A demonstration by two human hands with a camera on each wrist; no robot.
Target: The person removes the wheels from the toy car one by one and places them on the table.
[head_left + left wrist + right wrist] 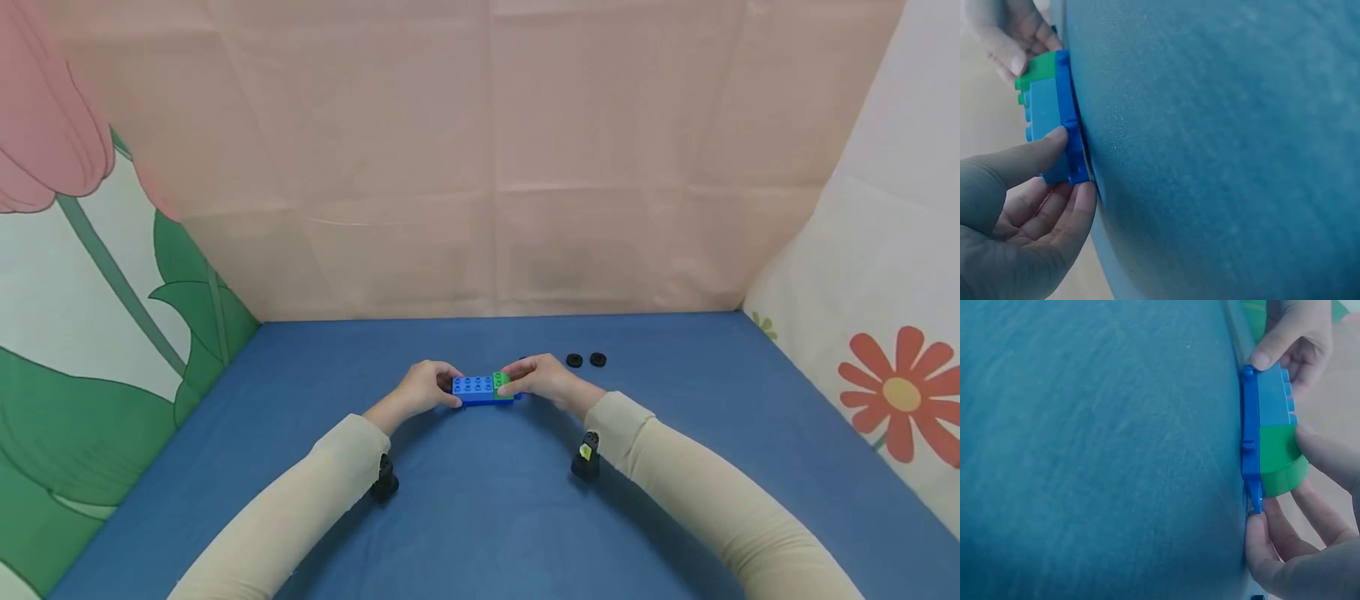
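Observation:
A blue building brick (472, 385) and a green building brick (502, 382) sit side by side on a darker blue base plate (1070, 125), low over the table. My left hand (424, 387) pinches the left end of this block, its thumb over the seam of blue brick and base. At the other end my right hand (553, 380) grips the green brick, whose right side is rounded in the right wrist view. The right thumb presses its studded side, and fingertips reach the base's narrow tip. Part of the green brick is hidden by that hand in the head view.
Two black toy wheels (573, 360) (597, 359) lie behind the right hand on the blue table (480, 500). Another dark piece (523, 358) shows partly behind that hand. A plain beige sheet (480, 167) hangs at the back, with flower-printed sheets at both sides.

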